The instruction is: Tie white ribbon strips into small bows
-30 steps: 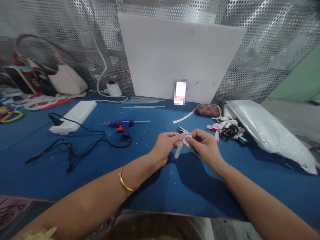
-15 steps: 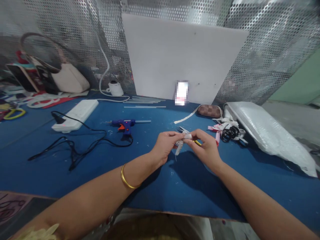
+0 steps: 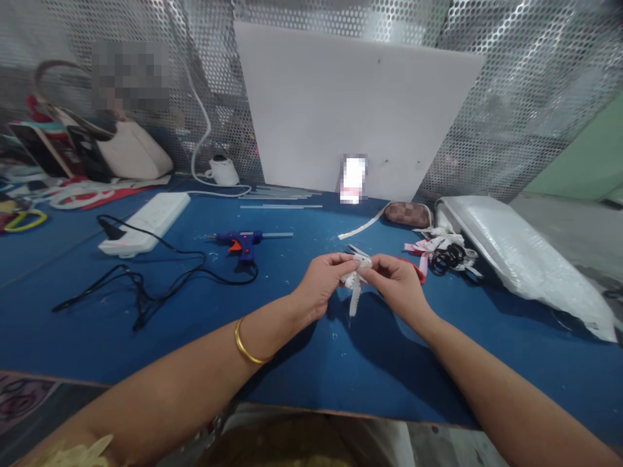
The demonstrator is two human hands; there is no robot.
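Observation:
My left hand and my right hand meet over the blue table, both pinching a small white ribbon piece. A loose end of the ribbon hangs down between my fingers. A gold bangle sits on my left wrist. A blue hot glue gun lies on the table to the left of my hands, its black cord running left. Something red shows just behind my right hand.
A white power strip lies at left. Clear glue sticks lie before a white board. Finished ribbon bows and black bands, a brown checkered pouch and a plastic-wrapped bundle sit at right. Bags and scissors are far left.
My fingers have shifted on the ribbon; its loose end now hangs straight down instead of slanting left. The hands stay in the same spot.

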